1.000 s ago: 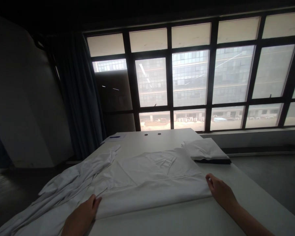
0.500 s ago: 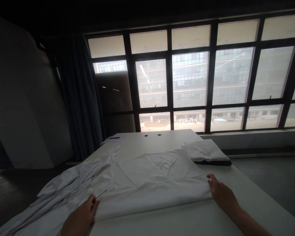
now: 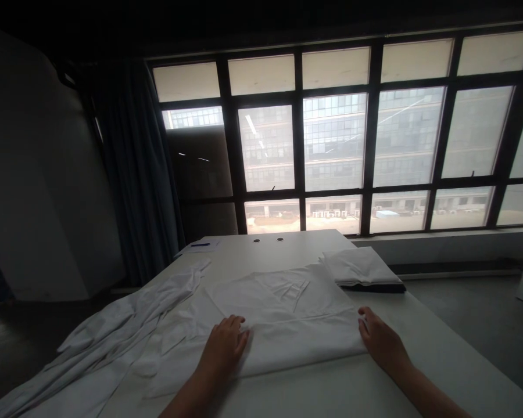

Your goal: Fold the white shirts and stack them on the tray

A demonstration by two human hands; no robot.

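A white garment lies flat across the near part of the table, its near part folded over into a long band with a straight edge. My left hand is over the middle of that band, thumb and fingers apart, holding nothing. At the garment's right end, my right hand has its thumb and fingertips closed on the cloth edge. Creases and a small folded flap show on the garment's far half.
More crumpled white cloth spreads along the table's left side, hanging over the edge. A folded white stack with a dark layer beneath sits at the right edge. Paper with a pen lies at the far left of the white table.
My left hand has let go of the garment's left end and moved right, to the middle of the folded band. My right hand stays at the right end.
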